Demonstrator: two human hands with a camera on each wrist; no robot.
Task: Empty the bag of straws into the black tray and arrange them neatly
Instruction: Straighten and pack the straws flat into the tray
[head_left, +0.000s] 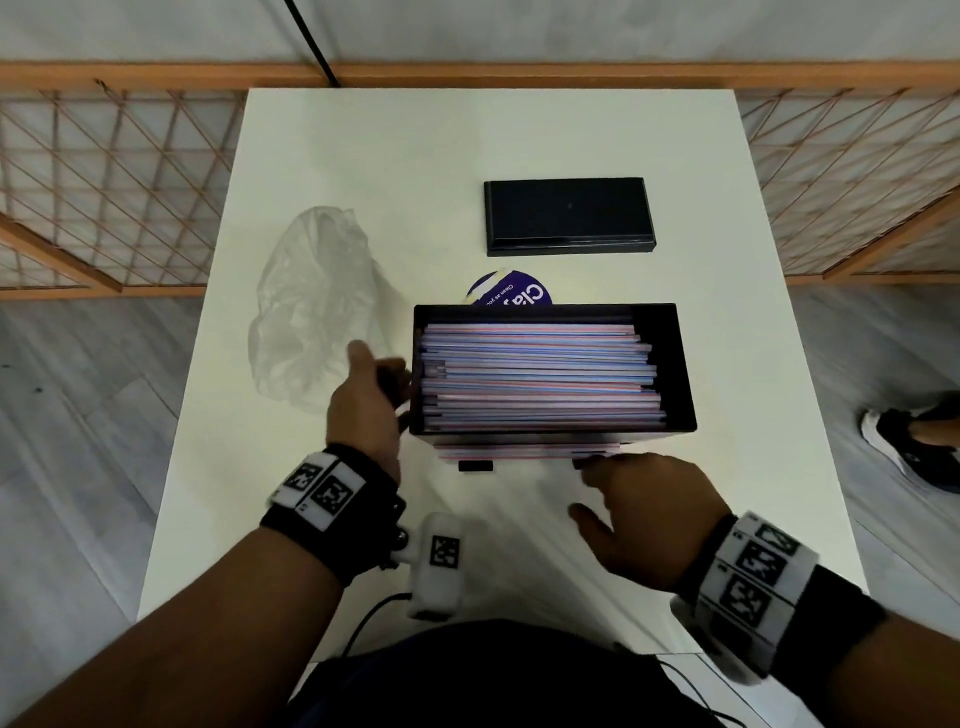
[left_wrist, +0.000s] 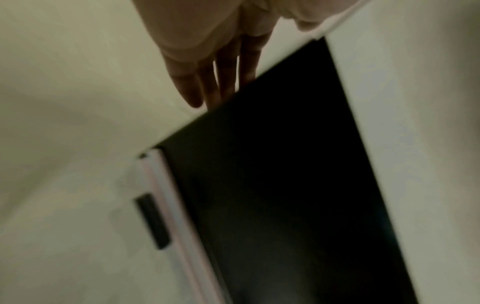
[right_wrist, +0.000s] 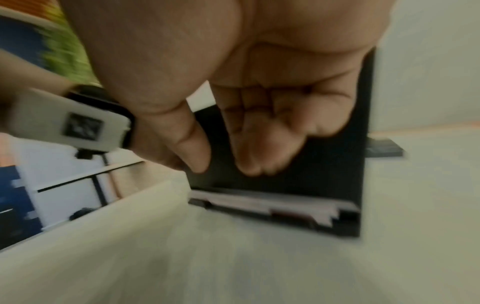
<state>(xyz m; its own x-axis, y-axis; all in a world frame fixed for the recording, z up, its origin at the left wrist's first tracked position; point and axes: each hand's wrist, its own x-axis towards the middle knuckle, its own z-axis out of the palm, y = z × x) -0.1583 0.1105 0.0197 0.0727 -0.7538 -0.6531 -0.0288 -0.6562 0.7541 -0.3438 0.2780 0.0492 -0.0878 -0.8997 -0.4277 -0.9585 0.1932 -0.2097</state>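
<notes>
Item, straws (head_left: 537, 376): I count a full striped stack lying lengthwise in the black tray (head_left: 675, 364), mid-counter, ends uneven at the right. A few more straws (head_left: 524, 451) lie on the counter (head_left: 467, 145) against the tray's near wall.

Item, my left hand (head_left: 366, 402): fingers straight, tips at the tray's left wall, gripping nothing.

Item, my right hand (head_left: 647, 512): fingers loosely bent, nothing held, tips beside the loose straws.

Item, empty clear plastic bag (head_left: 311, 306): left of the tray.

Item, black lid (head_left: 569, 215): beyond the tray. A purple round label (head_left: 511, 293) peeks behind the tray.
</notes>
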